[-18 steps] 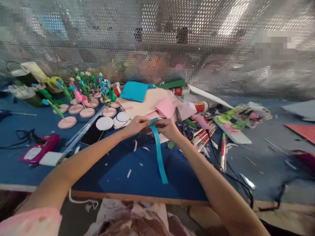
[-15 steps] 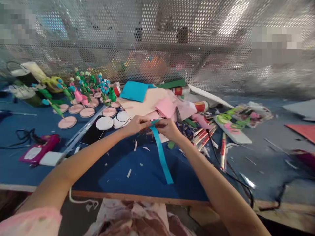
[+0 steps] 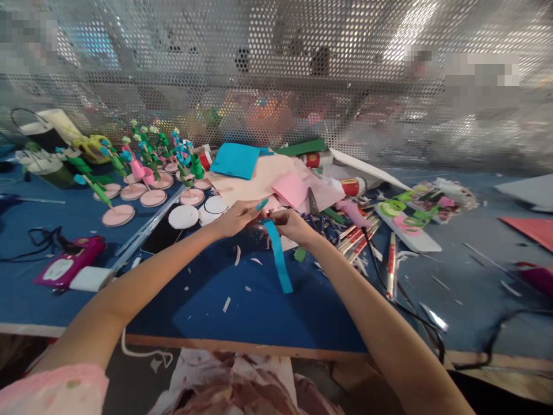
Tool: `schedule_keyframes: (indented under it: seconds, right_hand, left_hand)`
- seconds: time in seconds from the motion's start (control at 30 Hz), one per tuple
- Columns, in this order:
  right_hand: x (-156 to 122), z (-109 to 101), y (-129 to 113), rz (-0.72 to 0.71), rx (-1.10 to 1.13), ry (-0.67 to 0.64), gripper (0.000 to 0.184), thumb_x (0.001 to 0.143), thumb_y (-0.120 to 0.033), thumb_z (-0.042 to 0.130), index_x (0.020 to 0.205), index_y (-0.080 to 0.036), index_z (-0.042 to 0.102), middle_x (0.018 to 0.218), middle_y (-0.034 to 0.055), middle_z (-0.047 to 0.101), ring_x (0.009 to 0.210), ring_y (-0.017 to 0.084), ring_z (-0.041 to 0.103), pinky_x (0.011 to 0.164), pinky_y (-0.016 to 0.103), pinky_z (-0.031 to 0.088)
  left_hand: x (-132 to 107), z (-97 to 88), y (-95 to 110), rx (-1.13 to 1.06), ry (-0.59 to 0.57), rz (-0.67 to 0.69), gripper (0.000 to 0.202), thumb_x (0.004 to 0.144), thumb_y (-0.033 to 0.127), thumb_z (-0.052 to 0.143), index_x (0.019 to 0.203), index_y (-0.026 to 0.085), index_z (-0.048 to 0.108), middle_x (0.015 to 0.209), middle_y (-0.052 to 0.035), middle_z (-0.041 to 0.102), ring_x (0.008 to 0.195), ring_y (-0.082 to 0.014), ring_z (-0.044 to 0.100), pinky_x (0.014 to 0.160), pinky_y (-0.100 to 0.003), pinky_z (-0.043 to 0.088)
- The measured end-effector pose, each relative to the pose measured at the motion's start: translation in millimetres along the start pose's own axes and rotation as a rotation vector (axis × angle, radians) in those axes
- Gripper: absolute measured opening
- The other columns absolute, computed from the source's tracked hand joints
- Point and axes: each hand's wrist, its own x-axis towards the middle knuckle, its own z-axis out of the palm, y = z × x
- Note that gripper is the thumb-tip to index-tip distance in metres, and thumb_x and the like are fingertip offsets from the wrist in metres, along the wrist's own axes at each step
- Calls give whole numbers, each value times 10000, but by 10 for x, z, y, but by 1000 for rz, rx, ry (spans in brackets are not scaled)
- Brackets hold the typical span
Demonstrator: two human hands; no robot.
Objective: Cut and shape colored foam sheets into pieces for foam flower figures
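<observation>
Both my hands meet over the middle of the blue table (image 3: 242, 305). My left hand (image 3: 237, 218) and my right hand (image 3: 290, 223) pinch the top end of a long teal paper strip (image 3: 279, 258). A short rolled tip of the strip sticks up between my fingers. The rest of the strip hangs down toward me over the table. Both hands have their fingers closed on the strip.
Small paper flowers on pink round bases (image 3: 142, 173) stand at the left. Teal (image 3: 235, 160), peach and pink paper sheets (image 3: 294, 189) lie behind my hands. Glue tubes (image 3: 354, 186), scissors (image 3: 322, 222), red pens (image 3: 391, 259) and cables lie at the right. A pink phone-like object (image 3: 69, 266) lies left. Perforated metal screen behind.
The hanging part of the teal strip has grown shorter and its top end now shows a rolled tip between my fingers. My hands stayed in about the same place.
</observation>
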Motion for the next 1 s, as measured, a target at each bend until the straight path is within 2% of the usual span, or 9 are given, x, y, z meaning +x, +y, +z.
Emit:
schedule_keyframes:
  seconds: [0.13,0.2,0.23,0.3,0.47,0.57,0.73,0.9,1.0]
  right_hand:
    - [23,-34,18,36,47,49,343,440,-372,789,505,-150,535,405,-27,575,329,88,513,327,175,411]
    - [27,-43,15,42,66,77,357,443,-385,788,506,-154,525,386,-30,561,310,87,499,301,169,388]
    - [27,-43,12,35,74,85,365,443,-389,789,501,-157,514,381,-31,558,302,87,493,292,169,381]
    - [27,-37,5,12,84,102,384,433,-394,794,492,-163,493,374,-33,552,296,90,491,291,175,388]
    - [28,4,14,-35,39,158,383,421,-381,806,536,-167,511,410,-30,570,327,102,518,331,197,424]
    - [29,40,41,-102,22,190,358,476,-393,787,557,-175,515,421,-35,559,355,111,529,346,209,425]
    - [18,99,54,-199,16,235,334,548,-432,748,585,-186,524,472,-23,573,408,133,550,382,244,447]
    - [1,155,17,-154,51,266,362,570,-495,715,623,-184,539,522,-3,613,428,145,578,361,241,443]
    - [-5,192,1,-129,47,247,366,565,-506,715,640,-174,581,585,24,656,440,145,593,363,236,449]
  left_hand:
    - [-25,-75,25,2,-107,96,368,758,437,538,1021,179,516,939,-63,558,812,-156,533,684,-264,434]
    - [-26,-53,44,44,-131,110,429,725,390,593,1088,191,479,1039,-87,544,880,-171,538,726,-286,449]
    - [-22,-25,52,79,-103,105,453,708,371,621,1095,188,472,1047,-94,545,874,-170,541,714,-283,455]
    - [-6,46,65,156,20,78,444,683,336,658,1061,173,491,1005,-95,566,824,-161,551,659,-262,458]
    - [28,162,92,192,300,41,104,750,237,557,791,150,595,762,-38,610,679,-124,557,585,-221,435]
    - [31,170,111,133,429,9,105,742,210,548,672,145,592,661,-13,593,629,-113,545,576,-214,424]
    - [54,190,81,-26,527,-49,182,717,309,611,629,150,595,658,-7,574,589,-105,528,543,-220,416]
    - [78,197,22,-57,636,-69,222,644,356,695,657,153,607,713,-8,561,603,-104,534,563,-233,435]
    - [83,180,30,-37,629,-68,243,636,378,706,638,157,605,693,-16,591,649,-126,561,639,-259,461]
